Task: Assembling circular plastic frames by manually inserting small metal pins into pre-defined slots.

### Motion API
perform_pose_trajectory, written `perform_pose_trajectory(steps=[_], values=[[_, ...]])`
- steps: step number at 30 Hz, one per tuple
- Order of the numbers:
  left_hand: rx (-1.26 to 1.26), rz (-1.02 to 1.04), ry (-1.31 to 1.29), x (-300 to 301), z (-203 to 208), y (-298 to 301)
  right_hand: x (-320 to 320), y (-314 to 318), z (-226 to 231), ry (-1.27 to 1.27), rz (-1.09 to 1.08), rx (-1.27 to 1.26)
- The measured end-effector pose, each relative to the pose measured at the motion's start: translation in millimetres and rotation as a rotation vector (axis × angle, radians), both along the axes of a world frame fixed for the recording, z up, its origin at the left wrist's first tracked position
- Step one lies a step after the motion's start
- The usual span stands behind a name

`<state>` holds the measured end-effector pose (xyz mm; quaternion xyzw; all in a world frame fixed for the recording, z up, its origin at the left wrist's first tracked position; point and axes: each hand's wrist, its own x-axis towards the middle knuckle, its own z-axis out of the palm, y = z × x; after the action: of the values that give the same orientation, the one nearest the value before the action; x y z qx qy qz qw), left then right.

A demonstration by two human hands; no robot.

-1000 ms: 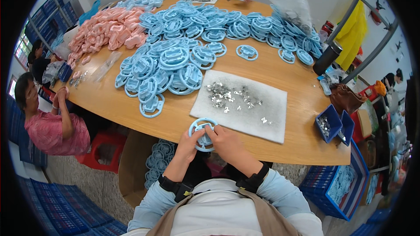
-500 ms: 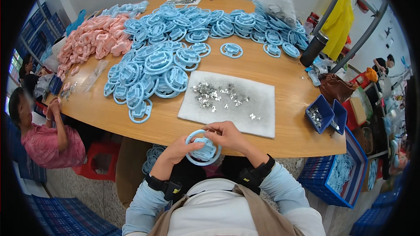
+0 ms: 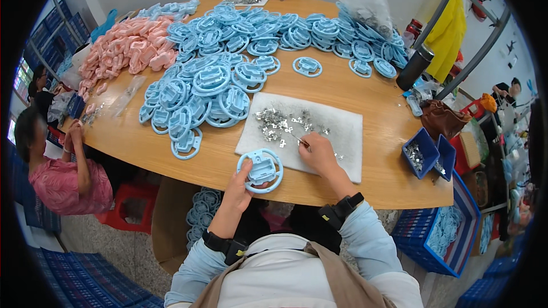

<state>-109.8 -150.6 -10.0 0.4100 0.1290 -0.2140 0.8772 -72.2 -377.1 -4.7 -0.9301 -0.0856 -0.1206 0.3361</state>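
My left hand is closed on the rim of a light blue round plastic part shaped like a small steering wheel. Its raised, boxy middle faces up, just off the front edge of the white pad. Over that white foam pad, my right hand pinches a thin pointed metal tool with a brownish grip, which looks like tweezers. The tool's tip points at small silver metal clips scattered across the pad.
Beyond the pad lies a big heap of blue wheel parts, with pink plastic parts at the left. Blue bins of metal pieces and a black flask stand at right. Co-workers sit at the far side and at left.
My right hand has left the blue wheel part and moved right and forward over the pad, the tool in its fingers. My left hand has raised the part slightly.
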Motion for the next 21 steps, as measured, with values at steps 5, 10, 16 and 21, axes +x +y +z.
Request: perform_pose_trajectory(steps=[5, 10, 16, 21], values=[[-0.008, 0.015, -0.022, 0.5, -7.8, 4.1, -16.1, -22.6, 5.6, 0.055, 0.176, 0.067], [0.012, 0.013, -0.027, -4.5, 11.3, -5.6, -11.3, -53.8, 7.5, 0.081, -0.202, 0.318], [-0.007, -0.019, 0.004, -1.1, 4.3, -0.2, -11.4, -80.0, 11.9, 0.017, -0.267, 0.257], [-0.003, 0.003, 0.008, -1.1, -1.2, -1.1, -28.2, -86.2, 17.6, 0.204, -0.187, 0.155]])
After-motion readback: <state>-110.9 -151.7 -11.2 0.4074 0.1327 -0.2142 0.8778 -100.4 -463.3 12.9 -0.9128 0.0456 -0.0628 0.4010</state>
